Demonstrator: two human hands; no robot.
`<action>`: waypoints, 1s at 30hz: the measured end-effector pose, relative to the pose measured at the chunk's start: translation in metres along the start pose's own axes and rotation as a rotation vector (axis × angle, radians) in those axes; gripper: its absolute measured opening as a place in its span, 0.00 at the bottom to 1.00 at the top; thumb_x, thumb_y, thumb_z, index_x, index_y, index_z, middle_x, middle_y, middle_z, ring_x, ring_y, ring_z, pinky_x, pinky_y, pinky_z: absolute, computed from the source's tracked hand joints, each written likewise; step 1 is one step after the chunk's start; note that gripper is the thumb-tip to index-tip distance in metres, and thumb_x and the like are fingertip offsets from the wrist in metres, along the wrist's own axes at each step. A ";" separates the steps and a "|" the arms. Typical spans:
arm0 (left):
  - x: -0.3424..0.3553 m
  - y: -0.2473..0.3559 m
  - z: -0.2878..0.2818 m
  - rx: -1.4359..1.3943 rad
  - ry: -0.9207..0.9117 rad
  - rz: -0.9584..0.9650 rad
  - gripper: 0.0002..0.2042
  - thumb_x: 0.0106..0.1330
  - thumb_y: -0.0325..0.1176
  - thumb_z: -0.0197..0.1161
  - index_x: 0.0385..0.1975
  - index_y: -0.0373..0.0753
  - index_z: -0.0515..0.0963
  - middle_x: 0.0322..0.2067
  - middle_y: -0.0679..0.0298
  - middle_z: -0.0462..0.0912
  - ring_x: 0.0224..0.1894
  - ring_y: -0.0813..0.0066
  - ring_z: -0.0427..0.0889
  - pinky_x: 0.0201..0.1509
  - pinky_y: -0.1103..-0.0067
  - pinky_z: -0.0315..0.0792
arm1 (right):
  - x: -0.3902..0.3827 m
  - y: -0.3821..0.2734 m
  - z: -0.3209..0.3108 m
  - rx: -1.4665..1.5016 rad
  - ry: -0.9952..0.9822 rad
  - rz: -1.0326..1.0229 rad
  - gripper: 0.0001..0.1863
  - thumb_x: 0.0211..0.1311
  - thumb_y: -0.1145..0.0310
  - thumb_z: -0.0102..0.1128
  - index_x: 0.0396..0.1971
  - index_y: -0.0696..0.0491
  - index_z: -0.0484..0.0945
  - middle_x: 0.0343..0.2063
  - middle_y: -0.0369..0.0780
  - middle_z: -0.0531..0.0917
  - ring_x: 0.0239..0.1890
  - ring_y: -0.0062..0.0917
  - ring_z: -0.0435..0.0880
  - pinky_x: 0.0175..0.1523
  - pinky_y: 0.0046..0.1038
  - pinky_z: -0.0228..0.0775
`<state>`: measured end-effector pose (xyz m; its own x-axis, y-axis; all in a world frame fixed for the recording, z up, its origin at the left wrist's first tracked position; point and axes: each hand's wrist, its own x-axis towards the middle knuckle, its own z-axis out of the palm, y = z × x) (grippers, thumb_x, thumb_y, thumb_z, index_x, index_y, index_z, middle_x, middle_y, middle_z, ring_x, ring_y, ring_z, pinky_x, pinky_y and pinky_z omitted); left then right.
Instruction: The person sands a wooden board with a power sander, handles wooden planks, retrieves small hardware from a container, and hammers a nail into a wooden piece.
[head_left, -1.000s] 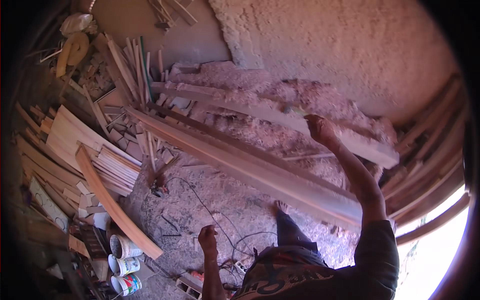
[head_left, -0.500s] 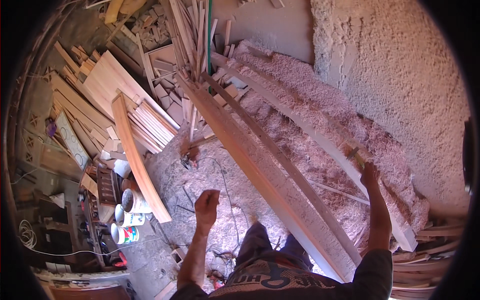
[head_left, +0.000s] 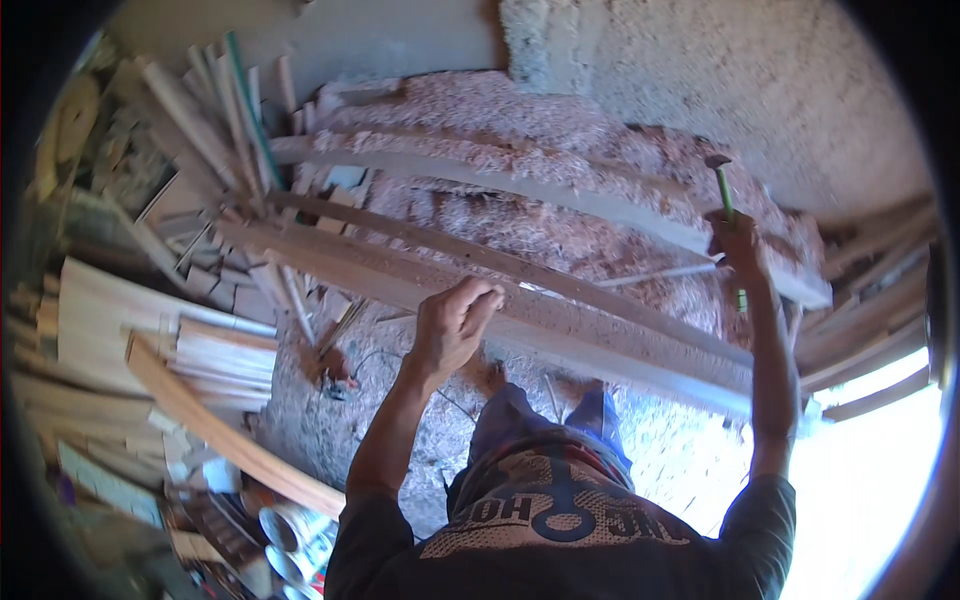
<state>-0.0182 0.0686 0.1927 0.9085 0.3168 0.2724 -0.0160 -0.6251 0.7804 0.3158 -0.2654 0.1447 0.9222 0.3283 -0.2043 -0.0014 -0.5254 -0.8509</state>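
My right hand (head_left: 737, 243) is wrapped round the green handle of a hammer (head_left: 725, 188), its dark head pointing up and away from me. Below that hand lies the far end of a long wooden beam (head_left: 580, 203) dusted with shavings. My left hand (head_left: 452, 328) is closed, fingertips pressed together, over the nearer thick beam (head_left: 620, 355). Whatever the left fingers hold, if anything, is too small to make out. Between the two beams runs a narrower strip of wood (head_left: 480, 255), right behind the left hand.
A heap of wood shavings (head_left: 590, 125) covers the floor against the rough wall (head_left: 720, 95). A curved plank (head_left: 225, 430), stacked boards and buckets (head_left: 285, 535) stand at left. More curved timbers (head_left: 880, 290) lie at right, beside a glaring bright patch.
The view has swung, so the beams now run more across it. My right hand has raised the hammer, and my left hand now appears over the nearer beam.
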 end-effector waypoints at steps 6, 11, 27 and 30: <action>0.039 0.006 0.021 -0.060 -0.353 0.336 0.05 0.64 0.30 0.67 0.35 0.37 0.81 0.29 0.60 0.84 0.28 0.68 0.83 0.31 0.74 0.76 | -0.172 -0.066 0.119 0.870 -0.153 0.044 0.17 0.66 0.60 0.62 0.48 0.54 0.81 0.33 0.39 0.86 0.16 0.09 0.75 0.16 0.13 0.66; 0.040 -0.009 0.024 -0.227 -0.438 0.430 0.07 0.62 0.33 0.68 0.37 0.40 0.83 0.29 0.59 0.84 0.28 0.68 0.84 0.31 0.71 0.77 | -0.219 -0.126 0.184 0.402 0.007 -0.091 0.11 0.65 0.68 0.65 0.43 0.57 0.85 0.24 0.33 0.83 0.21 0.10 0.72 0.25 0.20 0.64; 0.038 -0.106 0.012 0.524 -0.769 0.722 0.27 0.51 0.50 0.72 0.45 0.38 0.78 0.43 0.56 0.81 0.48 0.57 0.80 0.55 0.64 0.72 | -0.317 -0.059 0.208 0.594 0.478 0.013 0.08 0.63 0.66 0.66 0.33 0.56 0.81 0.16 0.29 0.75 0.13 0.10 0.68 0.17 0.17 0.57; 0.043 -0.100 0.009 0.549 -0.899 0.620 0.26 0.54 0.51 0.69 0.45 0.38 0.77 0.45 0.53 0.80 0.50 0.55 0.79 0.56 0.62 0.70 | -0.342 -0.048 0.217 0.651 0.500 0.026 0.08 0.63 0.65 0.66 0.31 0.54 0.80 0.15 0.28 0.74 0.12 0.09 0.66 0.15 0.17 0.55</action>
<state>0.0257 0.1385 0.1214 0.7781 -0.6118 -0.1421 -0.5681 -0.7820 0.2564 -0.0835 -0.1819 0.1503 0.9820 -0.1472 -0.1182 -0.1068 0.0829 -0.9908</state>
